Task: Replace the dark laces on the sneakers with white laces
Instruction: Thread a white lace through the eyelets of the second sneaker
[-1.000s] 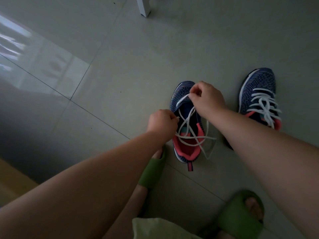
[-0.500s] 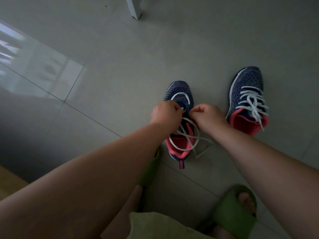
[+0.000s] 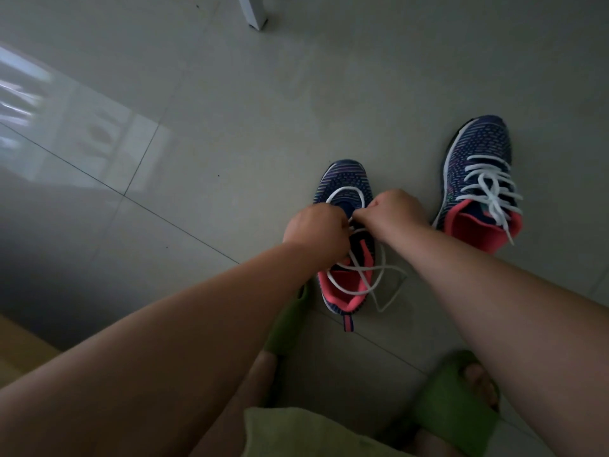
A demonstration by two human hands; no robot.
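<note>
While both hands work over the near sneaker (image 3: 344, 245) on the floor (image 3: 230, 127): left hand (image 3: 316, 230) and right hand (image 3: 397, 211) curled, each pinching the white lace (image 3: 346, 192), one loop across the toe end, loose tails trailing over the pink collar. Far sneaker (image 3: 478, 179) already laced white. Lace likely light, limp, prone to twist; best gripped near the stiff tip for threading.

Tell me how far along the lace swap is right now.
Done: the right sneaker stands apart, fully threaded with a white lace. In hand: the left hand and right hand pinch the white lace over the left sneaker, with only the toe row crossed. Left: the upper eyelets; loose ends trail over the heel onto the floor.
</note>
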